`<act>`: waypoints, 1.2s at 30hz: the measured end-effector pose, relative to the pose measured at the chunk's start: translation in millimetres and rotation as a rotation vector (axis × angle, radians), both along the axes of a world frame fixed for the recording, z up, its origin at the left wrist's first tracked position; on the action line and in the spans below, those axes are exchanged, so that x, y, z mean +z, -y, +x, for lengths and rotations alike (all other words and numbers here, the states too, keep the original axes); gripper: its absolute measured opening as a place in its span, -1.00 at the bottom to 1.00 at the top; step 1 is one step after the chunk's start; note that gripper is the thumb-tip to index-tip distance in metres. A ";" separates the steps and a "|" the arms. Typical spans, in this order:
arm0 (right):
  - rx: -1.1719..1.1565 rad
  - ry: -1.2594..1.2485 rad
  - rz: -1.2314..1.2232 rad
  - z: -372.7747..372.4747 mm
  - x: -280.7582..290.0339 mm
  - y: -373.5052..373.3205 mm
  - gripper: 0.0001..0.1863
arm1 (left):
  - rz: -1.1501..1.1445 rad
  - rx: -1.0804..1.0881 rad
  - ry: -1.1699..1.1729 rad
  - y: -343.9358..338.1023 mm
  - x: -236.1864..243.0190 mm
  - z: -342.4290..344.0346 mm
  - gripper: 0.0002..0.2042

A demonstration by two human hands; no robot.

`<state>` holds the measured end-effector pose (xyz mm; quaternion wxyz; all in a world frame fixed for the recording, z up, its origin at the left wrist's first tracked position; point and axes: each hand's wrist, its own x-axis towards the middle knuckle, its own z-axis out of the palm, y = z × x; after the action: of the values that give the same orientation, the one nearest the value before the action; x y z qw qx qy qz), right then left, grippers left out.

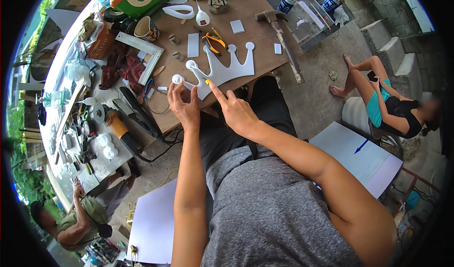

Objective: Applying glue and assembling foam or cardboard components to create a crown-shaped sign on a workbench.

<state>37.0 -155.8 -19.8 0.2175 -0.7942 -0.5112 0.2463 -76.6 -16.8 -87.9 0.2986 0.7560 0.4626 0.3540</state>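
Note:
A white crown-shaped cutout (231,71) with round-tipped points lies at the near edge of the brown work table. My left hand (184,110) grips its left end, thumb and fingers around the round tip there. Over the crown's left part, my right hand (238,111) holds a small yellow tool (208,82) with a thin dark tip, the index finger stretched along it. Most of that tool is hidden, so its kind is unclear. Just beyond the crown are orange-handled pliers (215,43) and a white rectangular piece (193,45).
A hammer (280,30) overhangs the table's right edge. Behind are a white glue bottle (203,17) and a tin of small pieces (218,4). To the left lie a metal square (152,64) and an angle grinder (120,129). Two people are nearby, one seated right, one lower left.

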 end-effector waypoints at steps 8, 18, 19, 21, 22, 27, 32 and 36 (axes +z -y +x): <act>0.020 0.008 -0.050 -0.4 -2.5 -10.7 -0.16 | -0.022 0.004 0.026 -0.4 -2.9 -0.5 -0.54; 0.030 -0.002 -0.100 1.0 8.3 1.6 -0.18 | -0.019 0.000 -0.011 -1.5 -2.5 -2.2 -0.54; 0.031 -0.002 -0.095 0.9 11.3 6.3 -0.18 | -0.005 -0.012 -0.030 -2.3 -2.1 -2.8 -0.54; 0.022 -0.022 -0.025 3.3 19.0 17.7 -0.18 | -0.011 -0.015 -0.008 -0.7 2.8 -2.1 -0.57; 0.023 -0.021 -0.018 4.9 24.1 23.0 -0.18 | -0.020 -0.019 0.014 -1.9 5.7 -1.2 -0.60; -0.037 -0.020 0.027 9.3 33.3 52.9 -0.20 | 0.182 -0.035 -0.097 -22.0 41.1 17.2 -0.65; -0.094 0.001 0.079 20.7 26.5 64.2 -0.26 | 0.361 -0.255 -0.420 -53.4 68.4 40.0 -0.77; -0.112 -0.016 0.124 23.8 29.4 62.7 -0.30 | 0.474 -0.422 -0.591 -81.9 68.2 42.6 -0.84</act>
<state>60.7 -218.6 9.6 0.2839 -0.8045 -0.4785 0.2078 -34.1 65.1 -19.7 0.0371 0.9505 0.2695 0.1500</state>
